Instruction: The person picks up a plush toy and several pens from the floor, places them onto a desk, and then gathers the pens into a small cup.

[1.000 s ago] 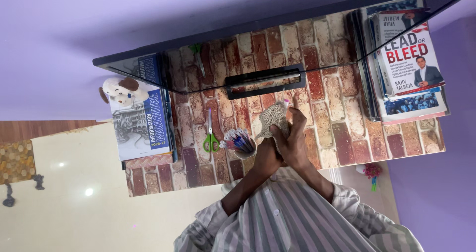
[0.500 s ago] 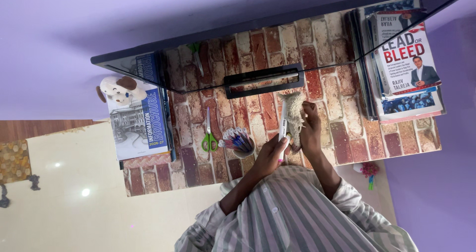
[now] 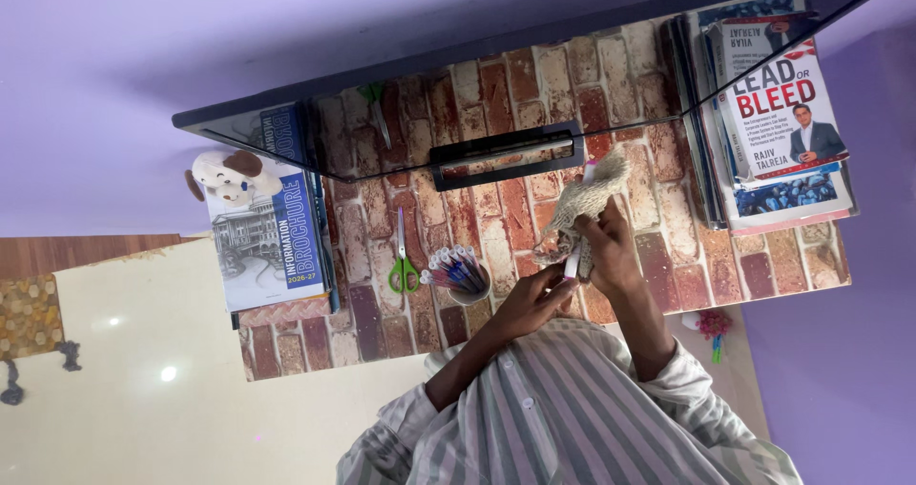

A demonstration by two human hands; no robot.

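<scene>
The right hand is closed around a beige, coarse-knit cloth, fingers curled and bunching it about the upper part of a slim white pen. Only a pinkish tip shows above the cloth and a short white length below it. The left hand pinches that lower end between thumb and fingertips, a narrow grip that holds the barrel up. Pen and cloth are both held in the air above the brick-patterned desk surface, just in front of the striped shirt.

Half a second ago the cloth hung lower and beside the pen, and most of the white barrel lay bare along its left edge. A second ago both hands were pressed together around the cloth. Now the cloth has gone up the barrel and the pen leans to the right, so I judge the rubbing has reached the tip end.

Near the left hand stands a pale round cup of coloured pens, with green-handled scissors just beside it. Farther left lie a blue-and-white brochure and a small white-and-brown plush dog. A stack of books sits well apart at the right, under a dark glass shelf.
</scene>
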